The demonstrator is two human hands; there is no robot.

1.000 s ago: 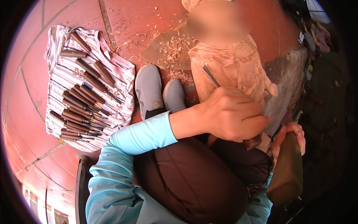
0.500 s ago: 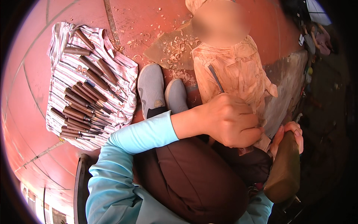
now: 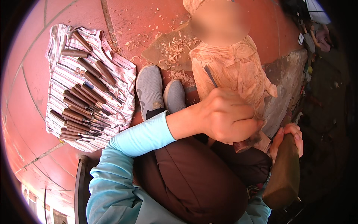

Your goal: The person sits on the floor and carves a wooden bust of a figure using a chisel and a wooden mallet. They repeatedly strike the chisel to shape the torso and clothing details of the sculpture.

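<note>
Just right of centre, beyond our bent legs, we have the carved wooden figure; the chisel slants over its left side, tip at the wood, contact unclear. Our left hand is clenched round the chisel, dark handle end poking out on the near side. Our right hand has its fingers wrapped about the far end of the mallet, thick end toward us. We see a gap between handle end and mallet. Room left of the figure: a strip of floor, then our grey shoes. Near side is tight, legs close under the left fist.

Figure is pale orange-brown, cut with robe-like folds, a small piece jutting out right; its far top is blurred, so we can't read it. Mallet is olive-brown, blocky.

Right of the figure we note a rough grey slab. Red tiled floor beyond, curled wood shavings scattered far left of the figure. Well left, a striped cloth carries many dark-handled carving tools. Far right is dark, clutter too small to tell.
</note>
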